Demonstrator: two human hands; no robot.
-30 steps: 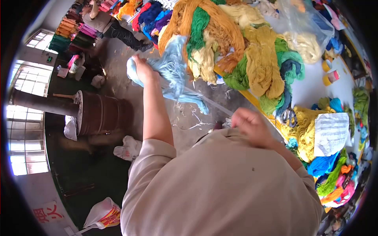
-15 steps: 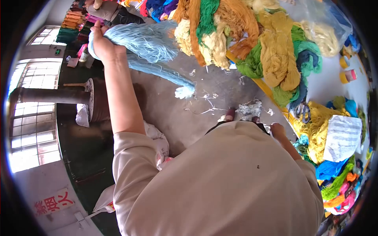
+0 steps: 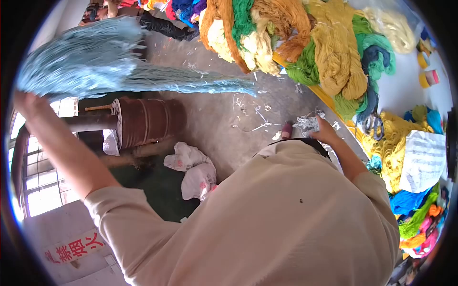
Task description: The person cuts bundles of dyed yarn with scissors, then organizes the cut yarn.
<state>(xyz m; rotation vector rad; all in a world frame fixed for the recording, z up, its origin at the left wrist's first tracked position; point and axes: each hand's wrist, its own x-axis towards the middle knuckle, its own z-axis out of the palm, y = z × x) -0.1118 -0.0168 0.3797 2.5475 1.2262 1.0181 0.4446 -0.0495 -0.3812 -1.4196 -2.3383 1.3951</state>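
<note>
At the far left edge of view, my left hand (image 3: 29,102) is closed on a hank of pale blue yarn (image 3: 90,57). The hank spreads up and to the right in loose, blurred strands. A thinner tail of it stretches over the floor toward the middle. My right hand (image 3: 325,131) is low near my waist, thumb and fingers apart, with nothing visible in it. Behind that hand, white thread scraps (image 3: 305,123) lie on the floor.
A table with a yellow edge (image 3: 324,105) on the right bears heaped hanks, including a mustard yarn hank (image 3: 338,52). On the left are a rusty brown drum (image 3: 152,121) with a pipe and white bags (image 3: 195,178). Another person's dark-trousered leg (image 3: 167,27) shows at the top.
My left hand has swung left with the blue hank, which now fans out wider. My right hand has risen slightly and moved left. The view has shifted, showing more of the drum and bags.
</note>
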